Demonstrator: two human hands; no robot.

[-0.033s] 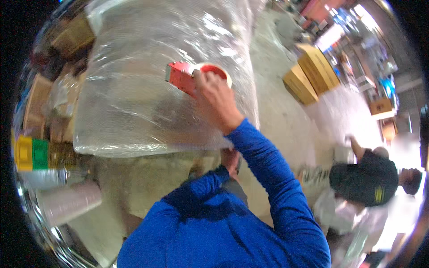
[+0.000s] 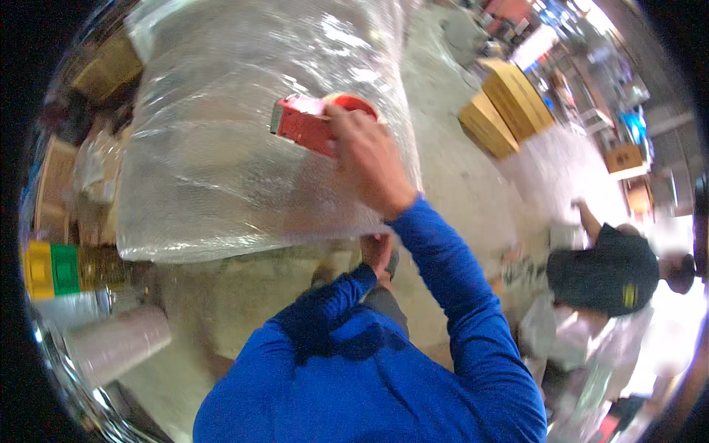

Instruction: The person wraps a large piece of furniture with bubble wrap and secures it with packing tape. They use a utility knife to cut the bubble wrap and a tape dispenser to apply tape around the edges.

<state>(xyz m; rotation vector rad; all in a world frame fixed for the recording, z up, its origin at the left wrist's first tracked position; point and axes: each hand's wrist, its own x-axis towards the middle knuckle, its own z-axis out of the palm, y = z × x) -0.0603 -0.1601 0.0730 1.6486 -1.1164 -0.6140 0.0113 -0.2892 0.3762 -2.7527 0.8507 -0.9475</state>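
Observation:
A red tape dispenser with a roll of tape on it is gripped in my right hand, its flat end pointing left. It is over the top of a large bulky load wrapped in clear bubble wrap. My left hand is at the near right edge of this load, partly hidden beneath my right forearm and the wrap's edge. What its fingers do there is not visible.
Two brown cartons stand on the concrete floor to the right. A person in a dark shirt is at the lower right. At left are green and yellow bins, a wrapped roll and several boxes.
The view has shifted slightly. My right hand and the tape dispenser sit a little lower against the load. My left hand remains by the load's near edge.

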